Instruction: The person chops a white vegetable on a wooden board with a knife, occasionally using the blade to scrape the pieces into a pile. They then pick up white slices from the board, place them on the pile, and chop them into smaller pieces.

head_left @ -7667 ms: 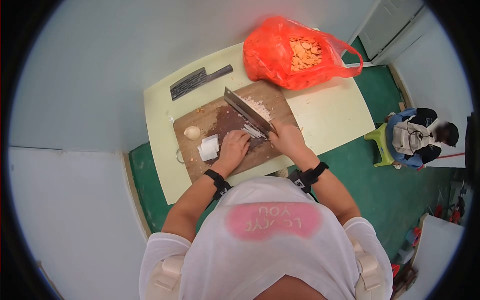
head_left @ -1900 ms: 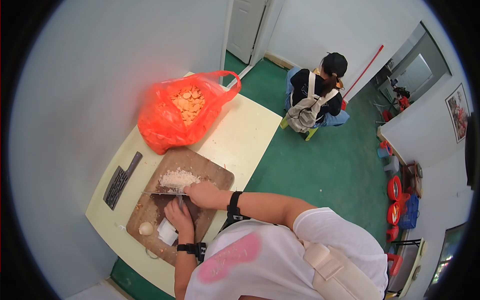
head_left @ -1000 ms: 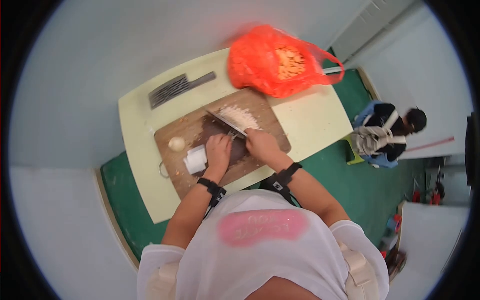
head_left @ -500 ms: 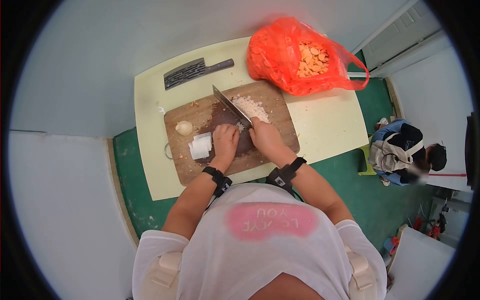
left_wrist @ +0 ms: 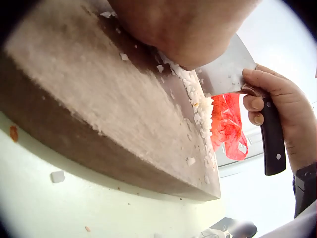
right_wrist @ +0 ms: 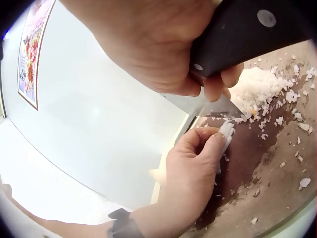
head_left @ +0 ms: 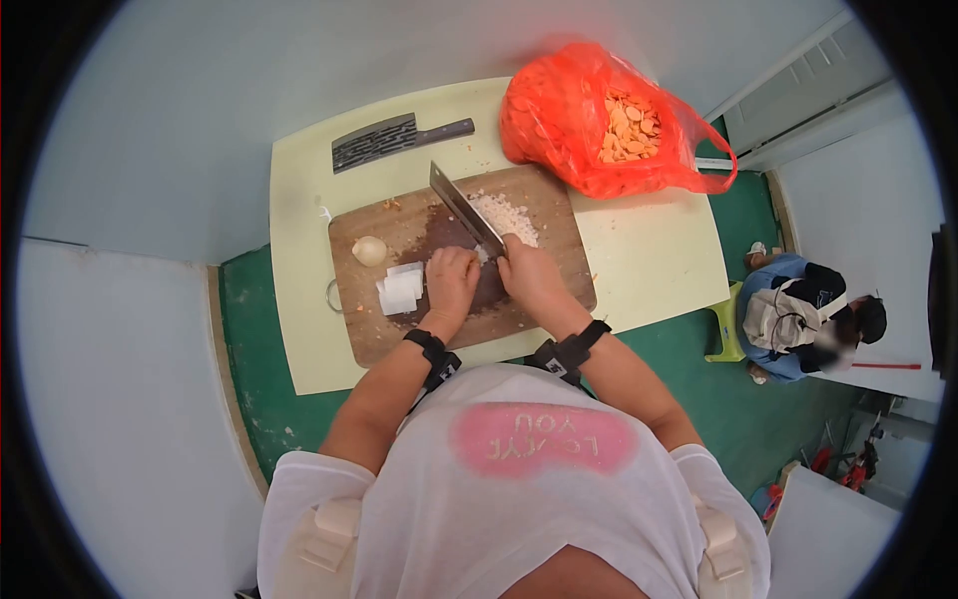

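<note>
My right hand (head_left: 534, 277) grips the black handle of a cleaver (head_left: 464, 208), its blade on edge over the wooden cutting board (head_left: 384, 341). In the right wrist view, my left hand (right_wrist: 190, 166) pinches a small bundle of white vegetable strips (right_wrist: 227, 131) between thumb and fingers, right beside the blade. Beyond the blade lies a heap of finely diced white bits (head_left: 506, 217). White slices (head_left: 401, 290) are stacked left of my left hand, near a round, pale peeled vegetable (head_left: 369, 251).
A second cleaver (head_left: 374, 145) with a patterned blade lies behind the board on the pale yellow table (head_left: 649, 245). At the back right stands a red plastic bag (head_left: 559, 120) filled with orange slices. On the right, a person (head_left: 798, 319) sits on a green stool.
The head view swung right, then came back over the board. The white strips by my left fingers, long and fanned out earlier, now show as a short end. Both hands keep their holds.
</note>
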The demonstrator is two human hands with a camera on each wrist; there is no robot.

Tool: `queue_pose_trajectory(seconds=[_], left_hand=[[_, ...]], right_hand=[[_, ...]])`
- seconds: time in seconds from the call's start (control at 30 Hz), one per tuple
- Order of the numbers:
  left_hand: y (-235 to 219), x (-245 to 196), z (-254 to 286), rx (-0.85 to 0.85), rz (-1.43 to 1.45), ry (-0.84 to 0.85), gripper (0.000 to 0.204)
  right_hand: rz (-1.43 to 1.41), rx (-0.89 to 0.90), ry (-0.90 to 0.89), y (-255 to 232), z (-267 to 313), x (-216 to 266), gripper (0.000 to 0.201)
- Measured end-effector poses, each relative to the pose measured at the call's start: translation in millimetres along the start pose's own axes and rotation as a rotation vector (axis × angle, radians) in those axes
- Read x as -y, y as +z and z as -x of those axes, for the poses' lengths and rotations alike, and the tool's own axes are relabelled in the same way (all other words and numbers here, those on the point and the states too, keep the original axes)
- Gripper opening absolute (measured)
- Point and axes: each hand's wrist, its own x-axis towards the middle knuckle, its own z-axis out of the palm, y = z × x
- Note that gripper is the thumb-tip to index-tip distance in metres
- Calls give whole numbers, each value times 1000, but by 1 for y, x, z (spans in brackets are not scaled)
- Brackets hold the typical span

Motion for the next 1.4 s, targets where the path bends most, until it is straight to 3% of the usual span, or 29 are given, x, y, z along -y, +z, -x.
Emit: queue_pose_trajectory(seconds=[0.17,0.47,0.8,1.4], left_hand=[[1,2,1,-22,8,8,8],[1,1,0,-24,5,-1,9],[-1,0,0,-25,5,19,10],[-1,0,0,-24,17,11,11]], right_hand=[[5,46,78,5,-5,-5,21],[12,-6,-51,14,-3,-8,16],[48,30,19,6,-6,-5,20],[87,19,-78,14,-2,-1,15]])
